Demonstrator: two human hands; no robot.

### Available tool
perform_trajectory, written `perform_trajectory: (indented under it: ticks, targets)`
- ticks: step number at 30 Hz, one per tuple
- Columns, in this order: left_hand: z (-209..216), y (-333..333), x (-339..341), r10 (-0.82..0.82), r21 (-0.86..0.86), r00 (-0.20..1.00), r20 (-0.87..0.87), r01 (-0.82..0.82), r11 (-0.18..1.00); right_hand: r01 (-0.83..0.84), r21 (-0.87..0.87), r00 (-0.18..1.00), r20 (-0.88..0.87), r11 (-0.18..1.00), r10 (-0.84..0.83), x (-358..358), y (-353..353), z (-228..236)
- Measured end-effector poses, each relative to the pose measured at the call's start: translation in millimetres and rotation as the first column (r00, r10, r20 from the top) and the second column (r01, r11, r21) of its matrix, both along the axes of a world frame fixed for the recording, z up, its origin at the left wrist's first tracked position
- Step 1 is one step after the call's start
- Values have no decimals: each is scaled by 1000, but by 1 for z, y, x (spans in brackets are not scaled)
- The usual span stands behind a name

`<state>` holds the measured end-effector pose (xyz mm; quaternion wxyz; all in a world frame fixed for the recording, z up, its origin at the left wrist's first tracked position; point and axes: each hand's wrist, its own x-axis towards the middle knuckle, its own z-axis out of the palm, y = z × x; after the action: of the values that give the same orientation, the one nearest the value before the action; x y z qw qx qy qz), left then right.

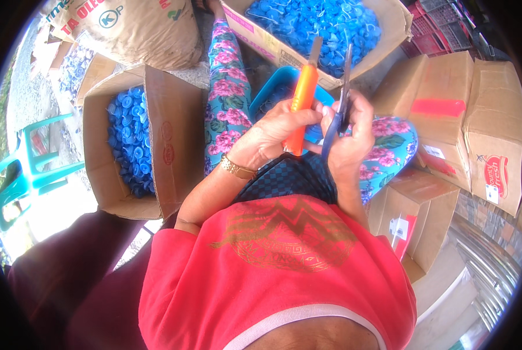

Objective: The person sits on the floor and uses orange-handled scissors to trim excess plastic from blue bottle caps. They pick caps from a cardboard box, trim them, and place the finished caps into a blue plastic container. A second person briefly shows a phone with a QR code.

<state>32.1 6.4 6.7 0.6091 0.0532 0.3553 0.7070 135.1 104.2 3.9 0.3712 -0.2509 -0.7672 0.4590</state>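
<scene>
My left hand (pixel 268 133) is closed around an orange utility knife (pixel 305 93), its metal blade end pointing up and away from me. In my right hand (pixel 355 125) is a pair of scissors (pixel 344 102) with dark blue handles, the blades also pointing up. The fingertips of both hands nearly meet. Something small and blue (pixel 313 133) shows between them, partly hidden by the fingers. Just beyond, a blue plastic basin (pixel 266 93) sits between my legs, its contents mostly covered by my hands and the knife.
A cardboard box (pixel 176 134) at the left holds many small round blue pieces (pixel 131 140). Another box (pixel 255 36) of blue pieces stands ahead. A large sack (pixel 132 35) lies far left, near a green plastic chair (pixel 36 157). More cardboard boxes (pixel 442 111) and red crates (pixel 442 26) crowd the right.
</scene>
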Motion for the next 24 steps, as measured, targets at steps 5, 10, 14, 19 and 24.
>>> perform_trajectory:
  ticks: [5, 10, 14, 19, 24]
  targets:
    - [1, 1, -1, 12, -19, 1000, -8, -12, 1000, -39, -88, 999, -15, 995, 38, 1, -2, 7]
    - [3, 2, -7, 155, -138, 967, -201, -184, 973, -114, -171, 987, 93, 979, 131, 22, 11, 8]
    - [4, 2, -13, 208, -131, 900, -384, -276, 952, -184, -146, 914, 339, 972, 224, 48, 5, 11]
    - [3, 1, -12, 111, -201, 770, -628, -298, 933, -213, -291, 853, 410, 933, 322, 49, -13, 7]
    - [-2, -2, -11, 69, -186, 632, -772, -328, 926, -193, -296, 852, 422, 935, 310, 43, -19, 8]
